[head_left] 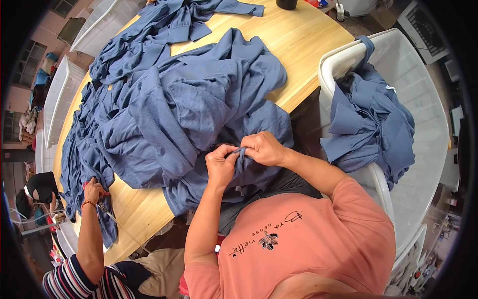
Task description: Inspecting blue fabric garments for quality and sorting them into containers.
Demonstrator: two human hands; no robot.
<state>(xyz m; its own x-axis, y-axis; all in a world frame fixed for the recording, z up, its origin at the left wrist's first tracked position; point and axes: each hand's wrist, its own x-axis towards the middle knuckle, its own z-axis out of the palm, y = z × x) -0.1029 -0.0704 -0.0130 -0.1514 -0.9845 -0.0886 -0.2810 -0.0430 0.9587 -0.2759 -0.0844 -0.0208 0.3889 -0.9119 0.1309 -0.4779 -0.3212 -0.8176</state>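
The person's 2 hands (221, 162) (plus 1 co-worker's hand (92, 191)), 1 bracelet (88, 203), 1 wooden table (308, 45)

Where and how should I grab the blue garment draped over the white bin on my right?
Probably by the gathered middle of the blue garment, from above, with your right hand once free: folds bunch there, while its left edge flares past the rim of the white bin.

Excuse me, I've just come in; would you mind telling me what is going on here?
The person's left hand and right hand pinch a narrow strip of blue fabric between them at the table's edge. A large heap of blue cloth covers much of the wooden table. More blue cloth drapes over the side of a pale tub at right. At left, a co-worker's hand is at the heap's edge.
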